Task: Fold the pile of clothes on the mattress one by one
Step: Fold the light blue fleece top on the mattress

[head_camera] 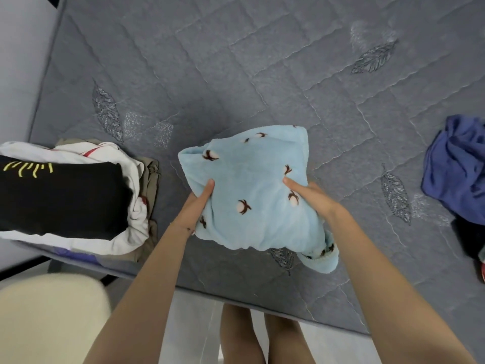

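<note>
Pale-blue fleece bundle (249, 185) was gripped, thumbs on top, by left hand (198, 206) and right hand (311, 197) near grey quilted mattress's (236, 61) front edge.

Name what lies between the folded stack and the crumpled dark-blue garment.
Head view: the light-blue fleece garment, gripped by left hand and right hand, over grey mattress.

A grey quilted mattress (236, 74) fills most of the room in front of me, stitched in a diamond pattern with silvery leaf motifs (374, 59) scattered over it. Along its left side runs a pale plain surface (18, 61); wall or floor, I cannot tell. Below the near edge lies a glossy white floor (194, 324), and a cream rounded object (52, 311) sits at the lower left, blurred. The light is soft and even.
</note>
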